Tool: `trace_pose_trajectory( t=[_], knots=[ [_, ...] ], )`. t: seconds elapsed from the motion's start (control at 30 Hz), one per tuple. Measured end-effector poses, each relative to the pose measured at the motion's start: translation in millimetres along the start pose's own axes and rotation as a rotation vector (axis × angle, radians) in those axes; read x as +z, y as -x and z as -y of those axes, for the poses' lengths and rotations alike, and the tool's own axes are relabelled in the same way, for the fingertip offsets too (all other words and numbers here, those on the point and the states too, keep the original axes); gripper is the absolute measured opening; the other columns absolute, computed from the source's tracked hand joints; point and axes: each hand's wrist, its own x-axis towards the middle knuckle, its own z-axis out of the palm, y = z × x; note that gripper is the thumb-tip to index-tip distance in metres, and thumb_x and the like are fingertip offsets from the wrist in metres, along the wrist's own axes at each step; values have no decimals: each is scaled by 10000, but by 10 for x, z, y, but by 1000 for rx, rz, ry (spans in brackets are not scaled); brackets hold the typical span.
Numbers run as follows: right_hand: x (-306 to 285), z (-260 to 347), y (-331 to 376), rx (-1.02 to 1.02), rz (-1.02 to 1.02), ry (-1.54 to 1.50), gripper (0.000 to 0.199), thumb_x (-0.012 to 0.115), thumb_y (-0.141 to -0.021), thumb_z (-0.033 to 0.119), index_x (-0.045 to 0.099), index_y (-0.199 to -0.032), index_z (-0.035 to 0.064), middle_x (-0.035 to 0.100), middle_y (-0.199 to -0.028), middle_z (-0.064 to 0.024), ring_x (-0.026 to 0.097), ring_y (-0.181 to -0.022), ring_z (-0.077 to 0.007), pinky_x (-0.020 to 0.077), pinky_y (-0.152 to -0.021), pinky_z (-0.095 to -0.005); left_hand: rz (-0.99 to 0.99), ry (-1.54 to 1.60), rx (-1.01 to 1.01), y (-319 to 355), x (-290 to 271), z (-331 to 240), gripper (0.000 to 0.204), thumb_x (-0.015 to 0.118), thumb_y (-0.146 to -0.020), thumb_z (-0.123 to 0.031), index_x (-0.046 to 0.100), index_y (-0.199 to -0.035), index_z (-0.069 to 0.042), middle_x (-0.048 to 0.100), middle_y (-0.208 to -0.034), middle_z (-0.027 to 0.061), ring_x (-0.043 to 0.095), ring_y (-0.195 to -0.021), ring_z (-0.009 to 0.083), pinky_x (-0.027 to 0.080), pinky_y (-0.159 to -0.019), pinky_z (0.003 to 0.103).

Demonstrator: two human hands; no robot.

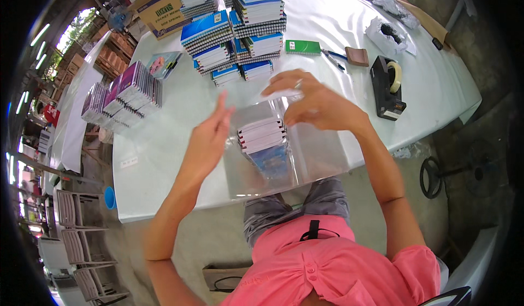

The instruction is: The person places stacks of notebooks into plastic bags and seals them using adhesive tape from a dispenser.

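A small stack of blue-covered notebooks [270, 161] lies inside a clear plastic bag [322, 159] at the table's near edge. My left hand [210, 137] is beside the bag's left edge, fingers stretched out and slightly blurred. Over the bag's far end, my right hand [322, 104] has its thumb and curved fingers apart, with a ring on one finger. Whether its thumb touches the plastic I cannot tell. Neither hand visibly holds anything.
Tall stacks of blue spiral notebooks [256, 14] stand at the back beside a cardboard box [159, 11]. Purple notebooks [131, 88] are piled left. A green notebook [303, 47], pens [334, 59], a brown wallet [357, 56] and a tape dispenser [382, 96] lie right.
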Motion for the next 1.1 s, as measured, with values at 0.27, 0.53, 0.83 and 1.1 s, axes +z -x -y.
trace_pose_trajectory(
  t=[0.27, 0.53, 0.83, 1.1],
  knots=[
    [669, -197, 646, 364, -271, -451, 405, 826, -649, 158, 724, -1041, 151, 523, -1361, -52, 409, -1301, -252, 350, -1068, -428, -335, 600, 87, 502, 404, 839, 456, 662, -894, -154, 549, -1335, -122, 313, -1532, 123, 294, -1409, 285, 233, -1130, 408],
    [934, -147, 612, 297, -303, -274, 488, 820, -674, 290, 692, -1136, 198, 450, -1424, -87, 380, -1324, -297, 314, -1081, -466, -146, 219, 335, 302, 522, 871, 467, 812, -705, -232, 698, -1145, -128, 298, -1534, 150, 48, -1471, 347, 133, -1150, 507],
    [1032, -101, 499, 250, -268, -182, 442, 782, -717, 336, 682, -1140, 255, 428, -1419, -96, 383, -1291, -330, 307, -1068, -490, 56, 9, 392, 94, 373, 689, 636, 881, -557, -253, 698, -1166, -233, 423, -1481, 54, 157, -1455, 355, 262, -1122, 499],
    [1056, 8, 413, 283, -324, -279, 310, 735, -806, 189, 697, -1111, 147, 460, -1397, -120, 438, -1256, -309, 367, -1030, -437, -116, 59, 349, 169, 615, 629, 617, 885, -570, -193, 701, -1158, -163, 437, -1467, 89, 227, -1437, 344, 267, -1128, 461]
  ],
)
